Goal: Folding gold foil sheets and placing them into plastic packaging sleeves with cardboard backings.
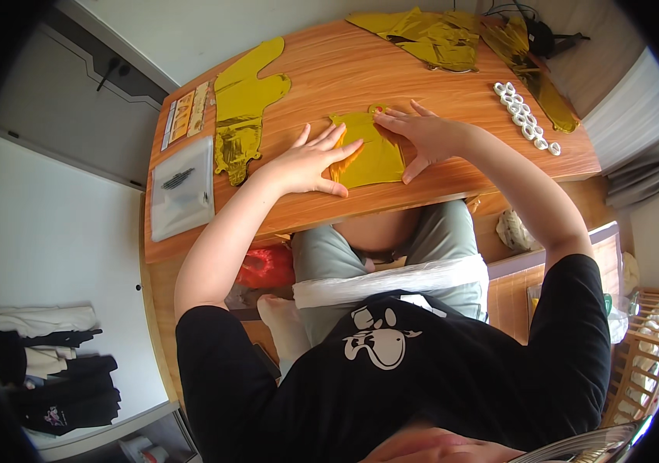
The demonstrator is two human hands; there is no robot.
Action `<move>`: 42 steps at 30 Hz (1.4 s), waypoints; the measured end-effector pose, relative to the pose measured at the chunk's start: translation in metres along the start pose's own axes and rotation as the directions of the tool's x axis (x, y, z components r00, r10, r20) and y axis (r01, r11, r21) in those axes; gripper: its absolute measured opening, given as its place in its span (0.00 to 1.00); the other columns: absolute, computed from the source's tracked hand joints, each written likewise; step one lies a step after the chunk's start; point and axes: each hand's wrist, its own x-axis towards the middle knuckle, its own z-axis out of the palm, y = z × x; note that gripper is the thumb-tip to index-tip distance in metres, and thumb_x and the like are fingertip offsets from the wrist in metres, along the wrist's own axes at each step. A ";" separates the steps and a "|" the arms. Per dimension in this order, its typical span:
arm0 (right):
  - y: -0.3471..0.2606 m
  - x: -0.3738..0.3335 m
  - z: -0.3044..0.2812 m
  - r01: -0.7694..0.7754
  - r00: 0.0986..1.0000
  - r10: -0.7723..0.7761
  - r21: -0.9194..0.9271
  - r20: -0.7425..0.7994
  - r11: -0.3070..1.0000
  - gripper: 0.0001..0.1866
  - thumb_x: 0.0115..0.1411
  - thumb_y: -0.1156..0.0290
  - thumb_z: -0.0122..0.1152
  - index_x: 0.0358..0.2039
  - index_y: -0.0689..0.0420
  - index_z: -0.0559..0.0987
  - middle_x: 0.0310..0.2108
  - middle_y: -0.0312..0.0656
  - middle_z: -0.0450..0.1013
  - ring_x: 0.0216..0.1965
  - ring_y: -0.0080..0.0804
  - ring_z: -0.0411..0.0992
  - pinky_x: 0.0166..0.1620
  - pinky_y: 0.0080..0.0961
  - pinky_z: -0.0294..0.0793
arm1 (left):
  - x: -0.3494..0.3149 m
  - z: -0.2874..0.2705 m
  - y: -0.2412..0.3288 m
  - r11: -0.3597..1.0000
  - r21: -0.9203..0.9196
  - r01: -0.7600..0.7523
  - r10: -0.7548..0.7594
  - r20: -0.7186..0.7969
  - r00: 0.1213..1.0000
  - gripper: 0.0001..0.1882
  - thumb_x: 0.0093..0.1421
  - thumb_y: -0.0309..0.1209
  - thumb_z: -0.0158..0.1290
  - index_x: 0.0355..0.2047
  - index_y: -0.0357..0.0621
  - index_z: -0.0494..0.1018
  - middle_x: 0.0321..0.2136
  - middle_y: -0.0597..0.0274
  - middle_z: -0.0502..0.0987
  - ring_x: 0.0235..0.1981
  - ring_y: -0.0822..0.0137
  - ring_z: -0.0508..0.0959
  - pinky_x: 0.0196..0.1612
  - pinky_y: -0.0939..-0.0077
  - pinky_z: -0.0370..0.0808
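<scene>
Along the near edge of the wood-grain desk point(329, 73), a flat gold foil balloon point(379, 166) lies under both hands. The left hand point(306, 165) rests on the balloon's left part, fingers spread apart; the right hand point(431, 137) touches its right part, thumb well apart from the fingers. Toward the desk's left end lies a translucent plastic pouch point(190, 216); small white rings point(521, 119) line its right end. Beyond the desk's left end stands a gray door point(67, 92).
</scene>
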 end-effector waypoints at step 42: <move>-0.061 -0.039 0.053 0.049 0.706 0.410 0.617 -0.577 0.785 0.32 0.59 0.77 0.69 0.63 0.59 0.68 0.37 0.43 0.77 0.28 0.27 0.75 0.33 0.25 0.77 | 0.042 -0.032 0.013 0.846 -0.526 0.081 -0.237 -0.237 0.942 0.31 0.58 0.37 0.69 0.61 0.48 0.71 0.45 0.61 0.75 0.40 0.72 0.76 0.46 0.74 0.76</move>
